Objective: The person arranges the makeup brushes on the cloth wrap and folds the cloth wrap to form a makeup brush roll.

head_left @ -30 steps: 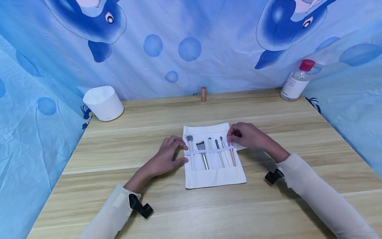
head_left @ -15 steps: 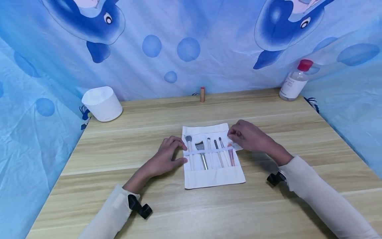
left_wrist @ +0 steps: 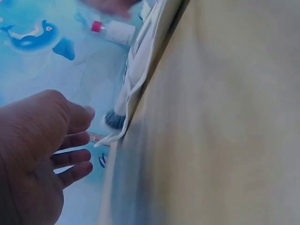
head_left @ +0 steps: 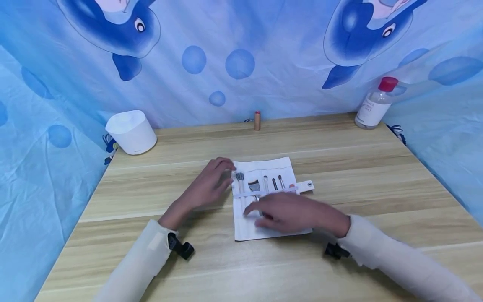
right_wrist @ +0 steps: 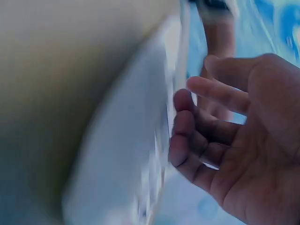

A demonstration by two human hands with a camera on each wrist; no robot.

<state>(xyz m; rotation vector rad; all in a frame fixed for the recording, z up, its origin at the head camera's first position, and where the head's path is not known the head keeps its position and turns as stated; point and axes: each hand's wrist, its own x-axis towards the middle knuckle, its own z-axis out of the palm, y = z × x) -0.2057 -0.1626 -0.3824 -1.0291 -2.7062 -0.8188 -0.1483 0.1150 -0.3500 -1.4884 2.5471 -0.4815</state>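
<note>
A white fabric brush roll (head_left: 247, 231) lies unrolled on the table, with several makeup brushes tucked under its elastic band. A fluffy grey brush (head_left: 240, 177) sits at its left and a flat wide brush (head_left: 254, 185) beside it. My left hand (head_left: 209, 184) is at the roll's upper left edge, fingers relaxed; the left wrist view shows nothing in its grasp. My right hand (head_left: 290, 212) is over the roll's lower part, hiding the lower handles. Its fingers (right_wrist: 180, 147) are loosely bent and hold nothing. A strap with a snap (head_left: 306, 186) sticks out on the right.
On the wooden table (head_left: 158, 260) stand a white container (head_left: 132, 133) at the back left and a small brown tube (head_left: 257, 121) at the back middle. A red-capped bottle (head_left: 373, 105) is at the back right. A blue dolphin-print curtain (head_left: 286, 79) hangs behind.
My right hand has left the roll's upper right side and moved down and left across it, uncovering the snap strap. My left hand has shifted up along the left edge.
</note>
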